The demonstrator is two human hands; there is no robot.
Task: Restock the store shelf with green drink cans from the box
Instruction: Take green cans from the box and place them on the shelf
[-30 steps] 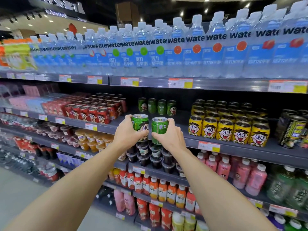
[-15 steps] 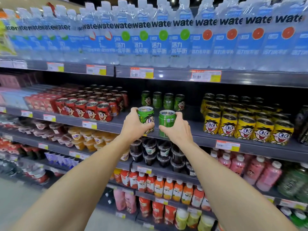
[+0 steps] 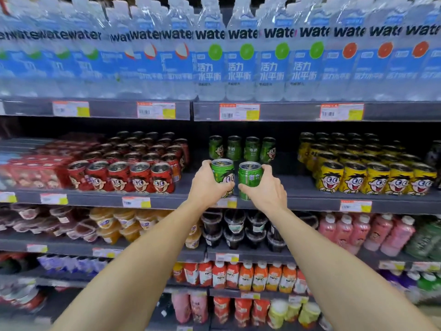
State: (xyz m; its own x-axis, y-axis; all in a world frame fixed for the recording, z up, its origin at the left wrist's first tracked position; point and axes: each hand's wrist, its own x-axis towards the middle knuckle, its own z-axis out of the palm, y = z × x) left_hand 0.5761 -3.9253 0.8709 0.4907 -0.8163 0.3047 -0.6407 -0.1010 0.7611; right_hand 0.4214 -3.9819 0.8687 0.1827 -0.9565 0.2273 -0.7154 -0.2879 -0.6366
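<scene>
1. Two green cans are being held upright, side by side, just above the front edge of the can shelf point(image 3: 298, 187): the left can point(image 3: 223, 174) is showing a cartoon face, and the right can point(image 3: 250, 179) is showing mostly plain green.
2. The left hand point(image 3: 210, 187) is wrapping its fingers and thumb around the left can from the left side.
3. The right hand point(image 3: 266, 191) is gripping the right can from the right side, with its thumb curling across the lower front.
4. The two hands are sitting close together, the cans between them nearly touching, and both arms are reaching forward from the bottom of the view.
5. Four more green cans point(image 3: 242, 149) are standing in a row at the back of the same shelf, behind the held pair, with bare shelf lying between.
6. Red cans point(image 3: 140, 170) are filling the shelf to the left, and yellow cans point(image 3: 362, 173) are crowding it to the right.
7. Water bottles point(image 3: 241, 63) with blue labels are lining the shelf above.
8. Dark cups point(image 3: 238, 229) and orange cups point(image 3: 124, 223) are sitting on the shelf below, with pink bottles point(image 3: 358, 232) to the right.
</scene>
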